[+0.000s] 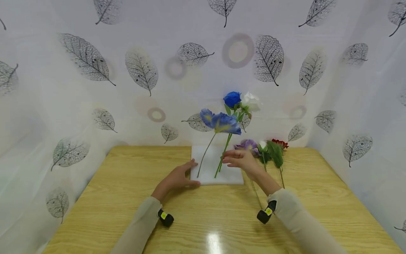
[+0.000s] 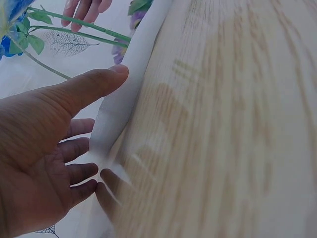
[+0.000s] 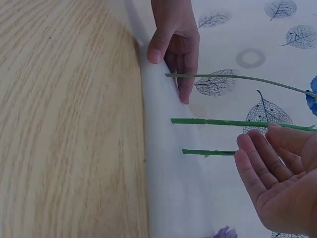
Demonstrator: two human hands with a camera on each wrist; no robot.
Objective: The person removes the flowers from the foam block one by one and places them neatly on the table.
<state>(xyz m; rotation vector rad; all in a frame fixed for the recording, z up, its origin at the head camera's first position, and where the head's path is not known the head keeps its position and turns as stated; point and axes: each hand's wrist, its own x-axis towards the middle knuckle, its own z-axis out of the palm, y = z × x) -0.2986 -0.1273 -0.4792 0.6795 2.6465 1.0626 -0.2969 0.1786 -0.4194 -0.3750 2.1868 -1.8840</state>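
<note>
A white foam block (image 1: pixel 229 177) sits at the table's back, with three flower stems standing up from its top. They carry a blue-and-yellow flower (image 1: pixel 223 122) on a thin stem, a blue rose (image 1: pixel 232 99) and a white rose (image 1: pixel 252 102). My left hand (image 1: pixel 177 177) rests against the block's left end, its thumb along the front and its fingers fairly straight. Beside the two green stems (image 3: pixel 223 122) is my right hand (image 1: pixel 245 163), its fingers loosely bent. The thumb tip overlaps one stem in the right wrist view.
To the right of the block lie a purple flower (image 1: pixel 247 145), a white rosebud (image 1: pixel 263 146), green leaves (image 1: pixel 276 153) and a dark red flower (image 1: pixel 280 143), their stems toward me. A leaf-patterned curtain (image 1: pixel 142 116) surrounds the wooden table (image 1: pixel 133 211).
</note>
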